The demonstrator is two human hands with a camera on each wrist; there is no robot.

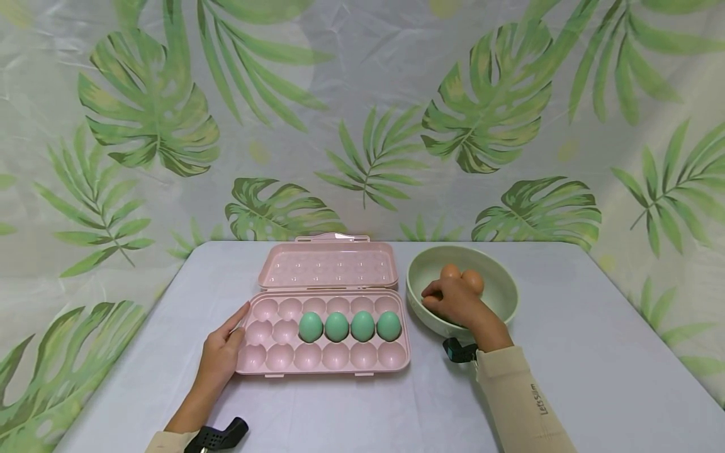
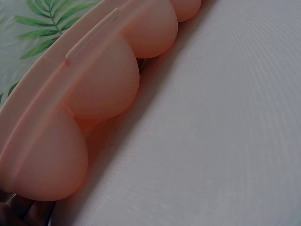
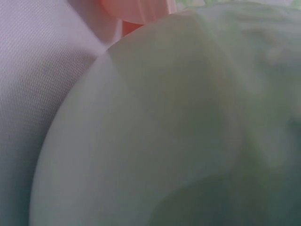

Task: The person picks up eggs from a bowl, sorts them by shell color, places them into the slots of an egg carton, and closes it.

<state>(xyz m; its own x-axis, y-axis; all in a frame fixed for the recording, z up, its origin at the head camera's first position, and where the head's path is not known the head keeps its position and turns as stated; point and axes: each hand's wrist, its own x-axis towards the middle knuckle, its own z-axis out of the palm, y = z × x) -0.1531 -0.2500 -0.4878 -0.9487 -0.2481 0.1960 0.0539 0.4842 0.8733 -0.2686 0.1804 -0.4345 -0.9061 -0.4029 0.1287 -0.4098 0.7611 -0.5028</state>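
Item 1: pink plastic egg tray (image 1: 283,355) with hinged lid (image 1: 327,264) laid open and flat behind it, lower centre of the head view, on a pale lilac cloth-covered surface (image 1: 595,377). Three rows of cups; the middle row holds four teal-green eggs (image 1: 349,326) side by side in its right-hand cups. The other cups show bare pink.

Item 2: pale green round bowl (image 1: 504,296), just right of the tray, close beside it. Two brown-orange eggs (image 1: 463,277) lie touching each other at the far side of its inside.

Item 3: left hand (image 1: 222,352), lower left of centre. Fingers straight and relaxed, resting against the tray's left edge, forefinger along the rim; nothing is gripped. The left wrist view shows the rounded undersides of the tray's cups (image 2: 103,84) close up, standing on the surface.

Item 4: right hand (image 1: 453,301), inside the bowl at its near left, fingers curled downward, just in front of the brown-orange eggs. Whether the fingers enclose anything cannot be told; the palm side is hidden. Beige sleeve (image 1: 518,402) at lower right. The right wrist view shows only the bowl's outer wall (image 3: 164,141), blurred.

Item 5: backdrop, leaf-printed sheet (image 1: 487,113), upper frame.
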